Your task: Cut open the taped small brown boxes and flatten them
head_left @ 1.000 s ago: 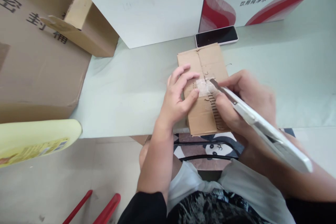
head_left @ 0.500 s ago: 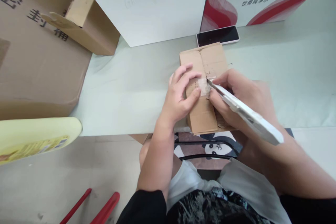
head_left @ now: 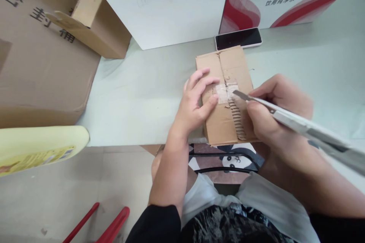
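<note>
A small brown cardboard box (head_left: 212,119) lies on the table at the front edge, with clear tape (head_left: 222,94) across its middle seam. Along the lower seam the torn cardboard shows its ribbed inner layer. My left hand (head_left: 196,97) rests on the box's left side, open, its fingers spread and its thumb at the tape's edge. Pinched in my right hand (head_left: 278,112) is a white utility knife (head_left: 296,121) with its blade out. The blade tip is over the tape's right part; whether it touches cannot be told.
A phone (head_left: 238,39) lies just behind the box. Farther back stand a white carton (head_left: 171,7) and a red-and-white printed carton (head_left: 253,3). Large brown boxes (head_left: 42,72) stand at left, near a pale yellow object (head_left: 42,144). Red legs (head_left: 114,224) show below.
My right hand and the knife have moved right and the knife lies flatter, its blade off the seam. More of the torn seam shows. My left hand stays put.
</note>
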`<state>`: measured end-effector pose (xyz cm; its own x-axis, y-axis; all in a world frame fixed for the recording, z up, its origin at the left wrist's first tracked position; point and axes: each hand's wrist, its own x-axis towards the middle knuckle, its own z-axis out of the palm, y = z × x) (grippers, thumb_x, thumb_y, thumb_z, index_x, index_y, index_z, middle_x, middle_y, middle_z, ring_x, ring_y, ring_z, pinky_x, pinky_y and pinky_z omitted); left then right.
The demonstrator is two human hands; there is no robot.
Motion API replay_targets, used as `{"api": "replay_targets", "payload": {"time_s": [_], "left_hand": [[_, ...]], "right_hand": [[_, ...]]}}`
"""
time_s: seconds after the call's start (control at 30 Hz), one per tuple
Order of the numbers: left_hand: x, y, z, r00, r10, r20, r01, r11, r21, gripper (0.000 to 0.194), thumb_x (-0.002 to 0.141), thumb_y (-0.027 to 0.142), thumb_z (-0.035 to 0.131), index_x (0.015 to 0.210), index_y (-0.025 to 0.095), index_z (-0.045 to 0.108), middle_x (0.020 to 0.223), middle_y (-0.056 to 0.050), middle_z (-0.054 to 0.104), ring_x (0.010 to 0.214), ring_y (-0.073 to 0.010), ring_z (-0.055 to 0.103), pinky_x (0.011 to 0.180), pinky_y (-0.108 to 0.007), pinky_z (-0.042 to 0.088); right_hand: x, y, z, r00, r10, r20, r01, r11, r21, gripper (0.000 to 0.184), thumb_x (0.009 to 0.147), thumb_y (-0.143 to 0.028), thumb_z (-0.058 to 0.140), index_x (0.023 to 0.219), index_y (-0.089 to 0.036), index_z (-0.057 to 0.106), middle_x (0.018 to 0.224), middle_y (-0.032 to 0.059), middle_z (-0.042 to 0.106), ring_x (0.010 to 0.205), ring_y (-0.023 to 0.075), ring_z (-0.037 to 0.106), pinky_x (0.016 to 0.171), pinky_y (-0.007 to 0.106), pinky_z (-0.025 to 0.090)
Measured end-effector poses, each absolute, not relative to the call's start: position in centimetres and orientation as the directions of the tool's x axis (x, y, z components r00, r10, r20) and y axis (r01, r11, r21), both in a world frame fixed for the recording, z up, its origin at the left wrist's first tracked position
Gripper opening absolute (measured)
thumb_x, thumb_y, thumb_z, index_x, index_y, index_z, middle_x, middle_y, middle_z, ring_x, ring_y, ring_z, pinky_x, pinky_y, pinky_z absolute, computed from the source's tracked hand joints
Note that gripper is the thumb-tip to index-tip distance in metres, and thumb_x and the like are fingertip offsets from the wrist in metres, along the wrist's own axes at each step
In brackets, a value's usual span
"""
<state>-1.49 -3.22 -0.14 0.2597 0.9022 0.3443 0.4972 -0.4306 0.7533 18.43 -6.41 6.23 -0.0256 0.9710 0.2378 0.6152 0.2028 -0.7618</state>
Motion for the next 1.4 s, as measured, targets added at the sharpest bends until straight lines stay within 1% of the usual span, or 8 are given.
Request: {"api": "replay_targets", "payload": {"time_s": [0.17, 0.3, 0.53, 0.7, 0.87, 1.0, 1.2, 1.4], "left_hand": [[-1.8, -3.2, -0.9, 0.259, 0.905, 0.338, 0.485, -0.425, 0.765, 0.055, 0.101, 0.071, 0.043, 0.138, 0.033, 0.06, 0.169, -0.01, 0.039, 0.161, -0.0317, 0.034, 0.13, -0.056, 0.034], [-2.3, -3.1, -1.3, 0.263, 0.912, 0.316, 0.472, -0.407, 0.782, 0.056, 0.101, 0.07, 0.044, 0.141, 0.035, 0.059, 0.173, -0.009, 0.031, 0.164, -0.0328, 0.028, 0.129, -0.057, 0.036], [-2.4, -3.2, -0.7, 0.29, 0.923, 0.254, 0.45, -0.366, 0.815, 0.054, 0.1, 0.069, 0.046, 0.138, 0.035, 0.063, 0.173, -0.005, 0.028, 0.165, -0.0336, 0.022, 0.132, -0.057, 0.032], [-3.8, -3.4, 0.0, 0.257, 0.933, 0.253, 0.485, -0.351, 0.801, 0.037, 0.103, 0.055, 0.047, 0.113, 0.031, 0.074, 0.17, -0.003, 0.034, 0.162, -0.0343, 0.03, 0.128, -0.058, 0.039], [-6.5, -3.4, 0.8, -0.054, 0.984, 0.168, 0.447, -0.127, 0.886, 0.031, 0.1, 0.051, 0.055, 0.089, 0.024, 0.063, 0.158, -0.005, 0.052, 0.154, -0.0336, 0.042, 0.127, -0.055, 0.038], [-7.1, -3.7, 1.6, -0.265, 0.964, -0.014, 0.328, 0.104, 0.939, 0.046, 0.096, 0.069, 0.051, 0.088, 0.024, 0.059, 0.132, -0.007, 0.069, 0.136, -0.0325, 0.06, 0.11, -0.048, 0.053], [-6.1, -4.0, 2.6, -0.19, 0.946, -0.263, 0.193, 0.299, 0.935, 0.07, 0.07, 0.078, 0.079, 0.108, 0.021, 0.064, 0.117, -0.012, 0.073, 0.108, -0.0319, 0.071, 0.086, -0.041, 0.059], [-4.9, -3.4, 2.3, -0.26, 0.939, -0.225, -0.041, 0.221, 0.974, 0.081, 0.046, 0.053, 0.101, 0.104, 0.02, 0.056, 0.103, -0.007, 0.075, 0.085, -0.023, 0.074, 0.074, -0.033, 0.06]], "right_hand": [[17.8, -6.0, 5.3, 0.012, 0.912, 0.411, 0.717, 0.279, -0.639, 0.012, 0.091, -0.031, 0.056, 0.098, -0.025, 0.063, 0.087, 0.0038, 0.072, 0.076, 0.0197, 0.067, 0.075, 0.036, 0.054], [18.3, -5.5, 5.1, -0.061, 0.928, 0.368, 0.737, 0.29, -0.61, 0.017, 0.099, -0.035, 0.049, 0.103, -0.026, 0.063, 0.099, 0.0081, 0.073, 0.093, 0.027, 0.072, 0.083, 0.042, 0.055], [18.1, -6.0, 5.1, -0.017, 0.931, 0.365, 0.707, 0.269, -0.653, 0.016, 0.097, -0.037, 0.052, 0.104, -0.027, 0.062, 0.095, 0.0044, 0.071, 0.074, 0.021, 0.066, 0.072, 0.038, 0.052], [20.7, -4.3, 4.1, 0.158, 0.84, 0.519, 0.761, 0.232, -0.606, 0.028, 0.098, -0.049, 0.052, 0.104, -0.024, 0.063, 0.079, 0.0027, 0.061, 0.061, 0.0152, 0.051, 0.065, 0.034, 0.044], [25.1, -0.7, 0.3, 0.083, 0.972, 0.218, 0.858, 0.041, -0.512, 0.029, 0.083, -0.037, 0.065, 0.109, -0.026, 0.069, 0.08, 0.0068, 0.068, 0.068, 0.0211, 0.056, 0.07, 0.038, 0.042], [26.4, 0.3, -2.4, -0.126, 0.99, 0.064, 0.841, 0.141, -0.523, 0.049, 0.077, -0.025, 0.063, 0.125, -0.026, 0.068, 0.105, 0.0089, 0.075, 0.081, 0.0254, 0.066, 0.07, 0.036, 0.047], [26.6, 0.3, -3.6, -0.245, 0.969, 0.03, 0.814, 0.222, -0.536, 0.062, 0.082, -0.013, 0.047, 0.14, -0.02, 0.067, 0.131, 0.0164, 0.069, 0.116, 0.0333, 0.069, 0.096, 0.049, 0.056], [26.2, 1.1, -4.1, -0.421, 0.907, 0.013, 0.719, 0.343, -0.604, 0.037, 0.086, -0.023, 0.052, 0.109, -0.018, 0.08, 0.116, 0.0165, 0.074, 0.115, 0.0363, 0.068, 0.109, 0.058, 0.051]]}}
